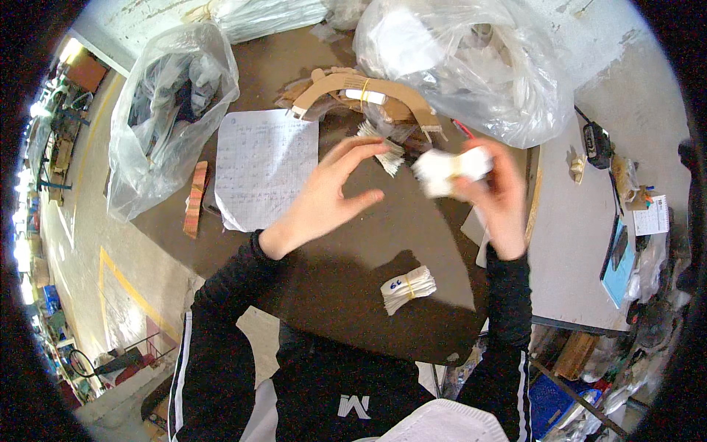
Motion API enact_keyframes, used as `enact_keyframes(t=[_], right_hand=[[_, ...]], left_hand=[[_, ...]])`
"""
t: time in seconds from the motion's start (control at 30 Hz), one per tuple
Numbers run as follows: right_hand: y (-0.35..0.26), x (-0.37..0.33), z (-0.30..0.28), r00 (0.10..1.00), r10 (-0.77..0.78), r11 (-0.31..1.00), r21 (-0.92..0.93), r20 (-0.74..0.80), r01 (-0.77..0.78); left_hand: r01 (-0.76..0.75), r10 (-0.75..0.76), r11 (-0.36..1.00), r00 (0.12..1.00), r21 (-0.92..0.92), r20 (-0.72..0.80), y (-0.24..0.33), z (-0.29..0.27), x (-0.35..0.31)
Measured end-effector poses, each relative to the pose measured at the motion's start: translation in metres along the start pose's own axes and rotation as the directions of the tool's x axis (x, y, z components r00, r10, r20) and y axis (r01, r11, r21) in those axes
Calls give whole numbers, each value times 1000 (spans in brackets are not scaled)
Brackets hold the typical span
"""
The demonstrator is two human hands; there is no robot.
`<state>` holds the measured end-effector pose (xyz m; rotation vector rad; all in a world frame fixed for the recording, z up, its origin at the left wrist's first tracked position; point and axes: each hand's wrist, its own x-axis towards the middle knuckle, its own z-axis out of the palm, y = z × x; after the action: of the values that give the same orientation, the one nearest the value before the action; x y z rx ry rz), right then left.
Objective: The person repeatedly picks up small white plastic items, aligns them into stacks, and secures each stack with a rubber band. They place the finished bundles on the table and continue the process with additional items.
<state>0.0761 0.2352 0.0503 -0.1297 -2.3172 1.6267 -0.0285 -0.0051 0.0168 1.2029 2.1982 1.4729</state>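
Over here the light is fair: the pale wall (622,40) is bright, the brown table (346,239) dull. Lamps (71,50) flare to plain white along the far left edge. Glare whitens the clear plastic bags (173,118), and a soft shadow darkens the table between the person's body and left hand (324,195). The right hand (501,195) and the white bundle (442,173) in it are smeared by motion; the left looks clearer. Writing on the paper (269,169) is faint. Fine grain specks the black sleeves (239,283). Toward the round, black rim, straight lines bow.
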Motion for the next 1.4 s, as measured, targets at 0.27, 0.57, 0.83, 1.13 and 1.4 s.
enact_keyframes(t=[0.27,0.57,0.83,1.13,1.4], right_hand=[[25,-7,-113,862,293,952,46,-413,-302],[124,-21,-194,853,-23,593,-694,-522,-409],[20,-4,-42,923,-316,785,-606,-219,125],[4,-10,33,889,-102,974,-137,447,181],[11,-21,34,905,34,934,309,425,-180]], left_hand=[[-22,21,841,1000,540,9,-14,5,2],[-94,176,791,981,604,-77,-16,9,2],[-29,94,893,988,449,-123,-13,13,-7],[-312,328,939,938,142,-111,-1,28,-10],[15,-214,740,953,-672,-215,6,35,-8]])
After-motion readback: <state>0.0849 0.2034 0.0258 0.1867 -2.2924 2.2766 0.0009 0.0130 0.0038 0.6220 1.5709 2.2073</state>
